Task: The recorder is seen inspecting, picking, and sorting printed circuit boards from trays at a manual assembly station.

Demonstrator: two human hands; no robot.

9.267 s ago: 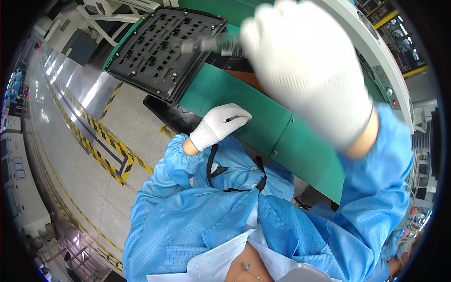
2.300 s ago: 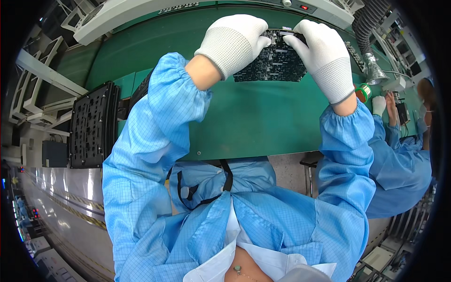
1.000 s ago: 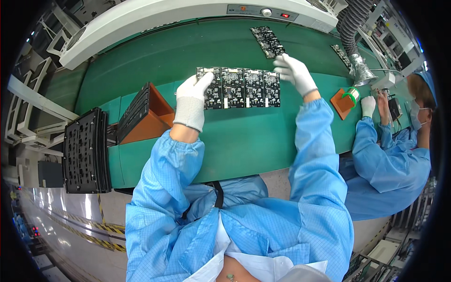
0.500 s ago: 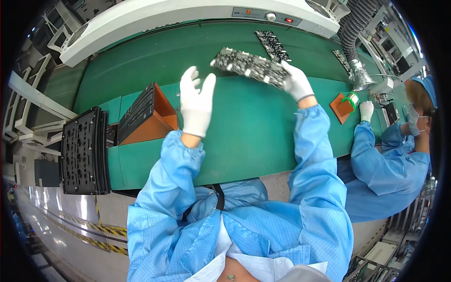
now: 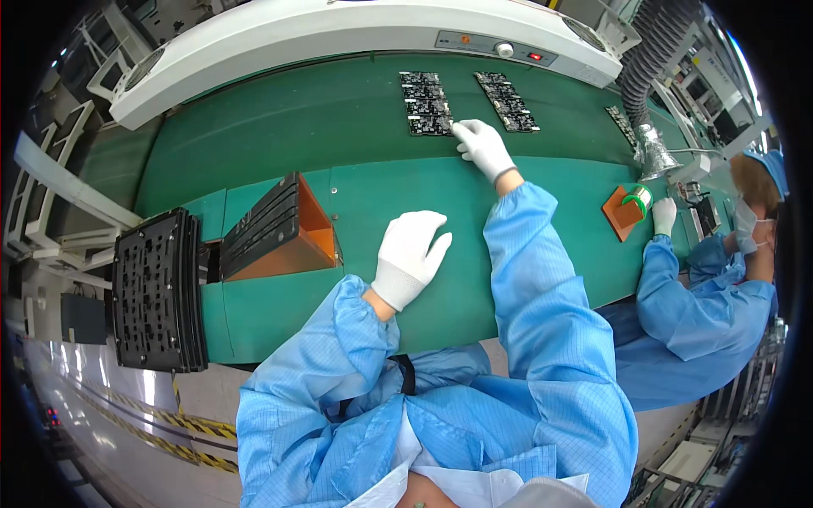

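Observation:
A black circuit board point(image 5: 426, 103) with pale components lies on the far green strip of the bench. My right hand point(image 5: 484, 151), in a white glove, has its fingers bent together at the board's near right corner, where they touch it. My left hand point(image 5: 409, 254), gloved too, hovers above the nearer green mat point(image 5: 457, 288). Its thumb stands away from the fingers and nothing is in it. To the right of the first board lies a second circuit board point(image 5: 506, 102). Another circuit board point(image 5: 621, 125) is farther right.
An orange stand point(image 5: 292, 258) props up black slotted trays point(image 5: 267, 224) at left. Beside it, a stack of black trays point(image 5: 157, 292) hangs at the bench's edge. At right are a solder wire spool point(image 5: 637, 201), an extraction hose point(image 5: 656, 152) and a seated co-worker point(image 5: 703, 296).
The circuit board, tilted in the air in my right hand before, now lies flat on the far strip. My left hand has come down toward me and to the right.

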